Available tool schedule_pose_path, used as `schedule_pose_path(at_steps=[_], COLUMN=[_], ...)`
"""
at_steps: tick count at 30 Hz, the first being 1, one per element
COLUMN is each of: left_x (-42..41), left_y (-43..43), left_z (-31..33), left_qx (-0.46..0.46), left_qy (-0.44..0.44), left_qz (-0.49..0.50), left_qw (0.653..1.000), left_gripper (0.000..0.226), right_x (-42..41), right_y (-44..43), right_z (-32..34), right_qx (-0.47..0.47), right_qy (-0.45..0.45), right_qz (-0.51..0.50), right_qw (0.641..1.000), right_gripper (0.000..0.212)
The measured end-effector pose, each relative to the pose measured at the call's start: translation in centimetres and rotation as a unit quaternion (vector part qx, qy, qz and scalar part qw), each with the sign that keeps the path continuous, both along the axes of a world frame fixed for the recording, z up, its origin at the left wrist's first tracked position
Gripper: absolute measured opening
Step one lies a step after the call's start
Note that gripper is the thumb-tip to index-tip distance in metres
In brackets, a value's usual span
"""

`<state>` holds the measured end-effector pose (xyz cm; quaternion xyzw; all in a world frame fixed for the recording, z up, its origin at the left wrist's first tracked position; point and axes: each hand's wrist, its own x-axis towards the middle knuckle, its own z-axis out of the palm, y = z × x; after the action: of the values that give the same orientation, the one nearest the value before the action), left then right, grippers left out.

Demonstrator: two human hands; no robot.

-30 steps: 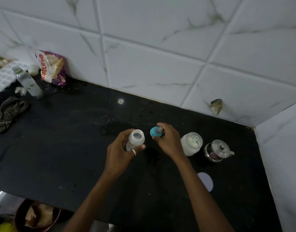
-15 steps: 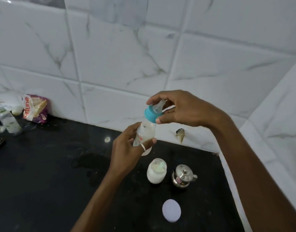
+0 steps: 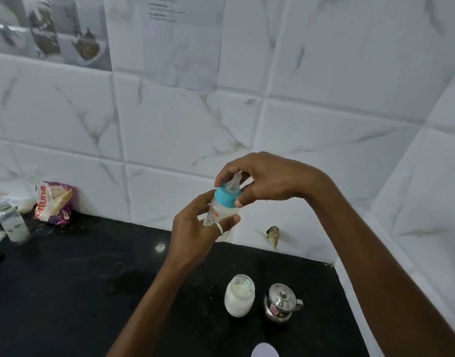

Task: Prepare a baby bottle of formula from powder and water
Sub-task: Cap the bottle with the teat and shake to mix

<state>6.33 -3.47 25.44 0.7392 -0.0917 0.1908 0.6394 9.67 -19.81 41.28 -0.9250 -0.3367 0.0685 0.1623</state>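
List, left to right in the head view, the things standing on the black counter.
Clear plastic bottle → snack packet → white jar → small steel pot. Left out because they overlap these: the held baby bottle and the white lid.

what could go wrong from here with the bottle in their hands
1. The right hand grips the blue collar on the baby bottle, which the left hand holds tilted in the air; a crooked or loose thread could leak later.
2. Its fingers curl close over the teat and may touch and dirty it.
3. The powder jar on the counter below looks lidless; a drip or a slipped bottle could land in it.
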Motion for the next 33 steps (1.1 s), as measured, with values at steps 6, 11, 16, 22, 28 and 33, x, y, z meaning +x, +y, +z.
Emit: schedule_pose_path(at_steps=[6, 11, 16, 22, 28, 33], left_x=[0.8, 1.0, 1.3, 1.1, 0.5, -0.4], left_y=[1.8, 2.6, 2.6, 3.0, 3.2, 3.2], left_z=[-0.3, -0.8, -1.6, -1.7, -1.4, -0.8], left_qx=[0.009, 0.001, -0.011, -0.024, -0.035, -0.044], left_qy=[0.002, 0.003, 0.013, 0.017, 0.026, 0.016], left_qz=[0.000, 0.010, 0.008, -0.010, -0.028, 0.004], left_qw=[1.000, 1.000, 1.000, 1.000, 0.999, 0.999], left_gripper=[0.076, 0.071, 0.066, 0.061, 0.066, 0.058], right_x=[0.5, 0.8, 0.4, 0.0, -0.6, -1.9], right_y=[2.3, 3.7, 4.3, 3.0, 2.1, 4.0], right_z=[-0.1, -0.9, -2.1, -4.5, -7.2, -9.3], right_qx=[-0.019, -0.033, -0.028, 0.123, 0.293, 0.374], right_qy=[-0.001, -0.022, -0.055, 0.016, 0.104, 0.017], right_qz=[-0.006, -0.038, -0.088, -0.124, -0.101, -0.181], right_qw=[1.000, 0.998, 0.994, 0.984, 0.945, 0.909], right_gripper=[0.042, 0.042, 0.042, 0.064, 0.046, 0.041])
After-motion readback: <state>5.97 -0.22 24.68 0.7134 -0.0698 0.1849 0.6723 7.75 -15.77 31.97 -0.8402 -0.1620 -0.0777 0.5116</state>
